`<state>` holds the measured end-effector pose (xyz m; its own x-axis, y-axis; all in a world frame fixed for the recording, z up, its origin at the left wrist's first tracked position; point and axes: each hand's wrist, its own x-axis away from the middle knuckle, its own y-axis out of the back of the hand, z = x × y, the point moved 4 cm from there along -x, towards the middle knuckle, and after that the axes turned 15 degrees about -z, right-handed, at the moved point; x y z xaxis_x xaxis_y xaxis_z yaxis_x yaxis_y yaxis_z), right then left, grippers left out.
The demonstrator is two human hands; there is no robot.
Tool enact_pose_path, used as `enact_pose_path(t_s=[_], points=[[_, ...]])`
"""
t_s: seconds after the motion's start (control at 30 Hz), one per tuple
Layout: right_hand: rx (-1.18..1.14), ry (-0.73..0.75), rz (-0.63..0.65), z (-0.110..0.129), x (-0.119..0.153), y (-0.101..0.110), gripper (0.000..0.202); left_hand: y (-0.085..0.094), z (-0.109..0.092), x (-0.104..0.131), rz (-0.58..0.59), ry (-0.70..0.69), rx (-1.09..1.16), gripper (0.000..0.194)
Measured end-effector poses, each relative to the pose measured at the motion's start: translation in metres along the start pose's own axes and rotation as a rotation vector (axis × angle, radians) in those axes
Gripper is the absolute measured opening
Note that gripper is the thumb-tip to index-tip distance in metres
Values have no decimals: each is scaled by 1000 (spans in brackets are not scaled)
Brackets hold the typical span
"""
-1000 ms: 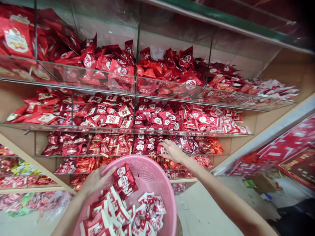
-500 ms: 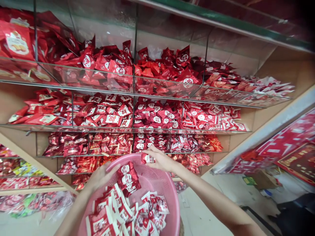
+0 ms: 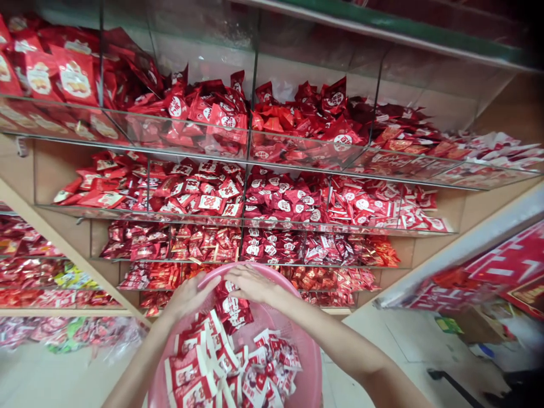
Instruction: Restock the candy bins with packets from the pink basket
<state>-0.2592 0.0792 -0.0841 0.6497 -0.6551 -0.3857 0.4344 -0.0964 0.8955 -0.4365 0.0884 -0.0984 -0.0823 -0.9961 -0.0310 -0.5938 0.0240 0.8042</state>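
A pink plastic basket point(image 3: 312, 362) is below my hands, holding small wrapped snack packets. My left hand point(image 3: 191, 297) is at its far left rim, fingers stretched out and thumb apart, beside a stack of dark red packets point(image 3: 236, 314). My right hand point(image 3: 253, 284) reaches in over the far rim to the top of that stack. Its fingers are bent onto a small red packet point(image 3: 228, 286), partly hidden by them. Nearer me lie a row of red-and-white packets point(image 3: 193, 371) and a loose pile of white-and-red packets point(image 3: 274, 362).
Behind the basket rise glass-fronted shelves point(image 3: 204, 150) with dividers, filled with red packets. Another shelf of packets point(image 3: 76, 277) stands at the left, with plastic bags point(image 3: 72, 334) below it. Pale floor tiles point(image 3: 361, 351) and a cardboard box point(image 3: 480, 326) show at the right.
My right hand has brought a small red packet from the far rim leftward and down onto the dark red stack. My left hand stays beside the stack. The view has shifted slightly left.
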Motion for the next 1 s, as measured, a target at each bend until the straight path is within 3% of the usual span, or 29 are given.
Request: enact_pose_path(t_s=[0.2, 0.47, 0.77, 1.0], points=[[71, 31, -46, 6, 0, -3, 27, 0, -2, 2, -10, 8, -21, 76], [93, 23, -105, 6, 8, -4, 33, -2, 1, 1, -14, 30, -24, 80], [112, 39, -159, 9, 7, -1, 24, 3, -11, 4, -41, -12, 21, 71], [65, -18, -192, 11, 9, 4, 35, 2, -8, 3, -45, -20, 74, 67]])
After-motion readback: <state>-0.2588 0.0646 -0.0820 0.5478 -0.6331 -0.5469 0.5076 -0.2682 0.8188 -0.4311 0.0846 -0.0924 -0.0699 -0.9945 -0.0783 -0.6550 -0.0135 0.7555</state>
